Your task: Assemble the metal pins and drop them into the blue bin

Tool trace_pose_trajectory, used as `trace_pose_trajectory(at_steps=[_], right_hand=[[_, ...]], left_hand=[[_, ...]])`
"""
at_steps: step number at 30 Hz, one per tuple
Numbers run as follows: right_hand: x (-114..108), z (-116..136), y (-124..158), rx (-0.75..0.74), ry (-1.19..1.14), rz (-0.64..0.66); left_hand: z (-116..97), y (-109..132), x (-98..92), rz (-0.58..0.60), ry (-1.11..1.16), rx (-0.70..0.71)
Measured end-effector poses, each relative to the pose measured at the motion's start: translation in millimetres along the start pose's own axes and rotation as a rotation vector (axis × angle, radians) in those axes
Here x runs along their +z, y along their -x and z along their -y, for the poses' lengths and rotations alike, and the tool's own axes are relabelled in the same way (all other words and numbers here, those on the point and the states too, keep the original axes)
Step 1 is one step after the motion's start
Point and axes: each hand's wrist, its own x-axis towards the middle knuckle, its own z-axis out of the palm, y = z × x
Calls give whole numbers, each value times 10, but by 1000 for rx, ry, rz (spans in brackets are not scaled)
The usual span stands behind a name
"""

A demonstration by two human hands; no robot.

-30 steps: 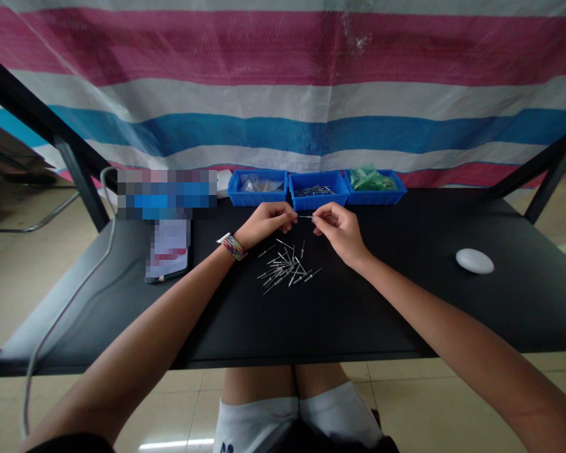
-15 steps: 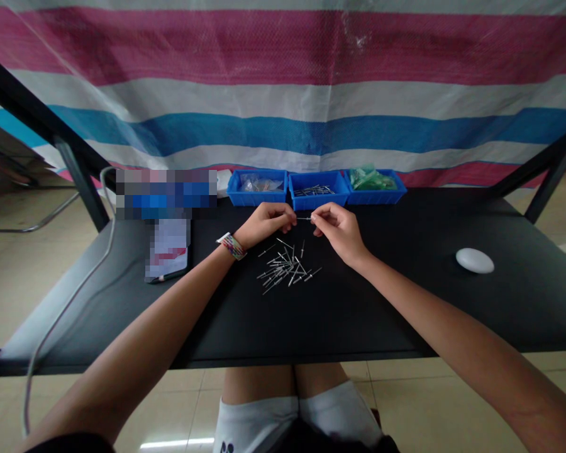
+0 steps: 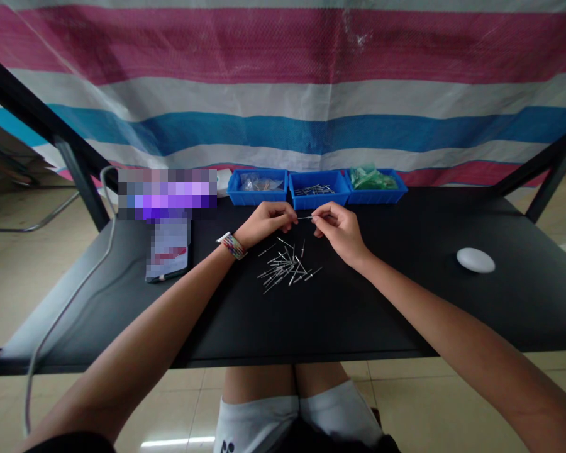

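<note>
A thin silver blind rivet [image 3: 305, 218] is stretched level between my two hands, just in front of the blue bins. My left hand [image 3: 270, 221] is closed, its fingertips pinching one end of the rivet. The other end sits between the thumb and fingers of my right hand [image 3: 337, 228]. Below them, a loose pile of blind rivets [image 3: 285, 267] lies on the black table [image 3: 358, 321], pointing in many directions. More rivets [image 3: 315, 189] lie in the middle blue bin [image 3: 317, 202] behind my hands.
The left blue bin [image 3: 257, 199] holds a clear plastic bag [image 3: 260, 183]; the right bin [image 3: 377, 197] holds green plastic packaging [image 3: 371, 178]. A phone [image 3: 172, 251], partly pixelated, lies at left near a grey cable [image 3: 70, 302]. At right sits a white rounded object [image 3: 475, 260].
Both hands stay almost still with the rivet between them. The pixelated screen area at the left has turned from blue to purple.
</note>
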Motion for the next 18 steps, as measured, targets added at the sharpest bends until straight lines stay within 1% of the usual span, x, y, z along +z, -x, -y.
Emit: trace_pose_trajectory(at_steps=[4,10,18], right_hand=[[5,-14,-4,-5,16,-13],[5,-6,-4,-5,30,-17],[5,7,7,11,-25,5]], left_hand=[[-15,5,2,9,29,3],[-12,5,-1,7,14,25],[-17,4,13,2,-60,17]])
